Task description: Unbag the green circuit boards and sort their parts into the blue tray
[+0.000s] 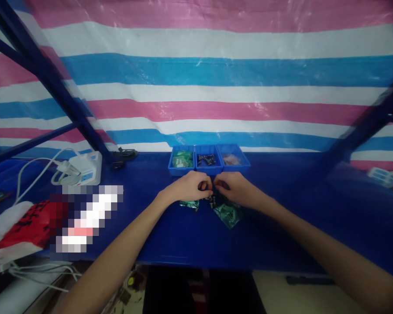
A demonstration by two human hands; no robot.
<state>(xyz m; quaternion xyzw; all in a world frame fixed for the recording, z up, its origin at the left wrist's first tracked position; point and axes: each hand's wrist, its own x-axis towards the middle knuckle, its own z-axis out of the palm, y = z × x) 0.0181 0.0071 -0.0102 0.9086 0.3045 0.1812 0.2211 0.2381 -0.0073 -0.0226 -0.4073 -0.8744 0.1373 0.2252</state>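
Observation:
Side by side over the blue table, my left hand (194,186) and my right hand (232,187) almost touch. Each has its fingers curled with the fingertips together; what they hold, if anything, is too small to make out. Small dark metal parts (212,201) lie on the table just below the fingertips. A green packet (190,203) is partly under my left hand, and a larger greenish bag (229,214) lies below my right hand. Behind the hands stand three joined blue bins: green packets (182,158) at left, dark screw-like parts (206,159) in the middle, pinkish packets (231,159) at right.
The blue table (170,235) has a white power strip (91,168) with cables and a black object (126,153) at the back left. A red and white bag (29,226) lies at the left edge. Blue frame posts stand on both sides.

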